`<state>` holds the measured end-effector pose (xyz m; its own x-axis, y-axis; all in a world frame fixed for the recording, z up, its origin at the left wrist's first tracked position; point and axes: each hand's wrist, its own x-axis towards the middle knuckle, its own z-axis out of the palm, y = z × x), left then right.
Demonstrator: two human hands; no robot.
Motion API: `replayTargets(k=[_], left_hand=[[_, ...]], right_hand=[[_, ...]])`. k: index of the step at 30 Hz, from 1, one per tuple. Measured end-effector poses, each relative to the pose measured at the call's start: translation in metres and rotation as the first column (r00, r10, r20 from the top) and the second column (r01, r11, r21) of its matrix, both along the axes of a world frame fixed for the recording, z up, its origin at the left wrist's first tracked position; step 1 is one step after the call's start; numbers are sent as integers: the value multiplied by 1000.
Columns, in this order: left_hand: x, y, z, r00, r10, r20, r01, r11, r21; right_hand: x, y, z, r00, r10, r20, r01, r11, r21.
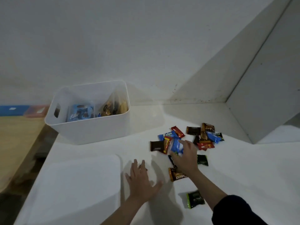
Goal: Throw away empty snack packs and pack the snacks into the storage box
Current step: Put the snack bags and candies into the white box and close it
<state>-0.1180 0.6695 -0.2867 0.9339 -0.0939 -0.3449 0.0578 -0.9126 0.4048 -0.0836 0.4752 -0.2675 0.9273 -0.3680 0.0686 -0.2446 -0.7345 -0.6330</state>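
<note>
A white storage box [90, 132] stands at the back left of the white table, with blue and brown snack packs inside. Several small snack packs [204, 137] lie scattered to its right. My right hand [186, 158] reaches into that pile, fingers closed around a blue snack pack [176, 146] held just above the table. My left hand [141, 179] lies flat on the table with fingers spread, holding nothing. A brown pack [176, 175] and a dark green pack [195, 199] lie near my right forearm.
The box's white lid [76, 189] lies flat at the front left. The table's left edge drops to a wooden floor [16, 143]. A white wall stands behind and a white cabinet [267, 103] blocks the right side.
</note>
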Motion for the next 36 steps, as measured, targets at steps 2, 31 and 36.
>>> replayTargets(k=[2, 31, 36], left_hand=[[-9, -13, -9, 997, 32, -65, -29, 998, 59], [61, -133, -30, 911, -153, 383, 126, 988, 93], [60, -134, -24, 940, -31, 341, 60, 995, -74]], right_hand=[[-13, -26, -15, 989, -42, -139, 27, 994, -104], [30, -141, -47, 976, 79, -201, -113, 980, -164], [27, -139, -32, 984, 87, -156, -64, 987, 149]])
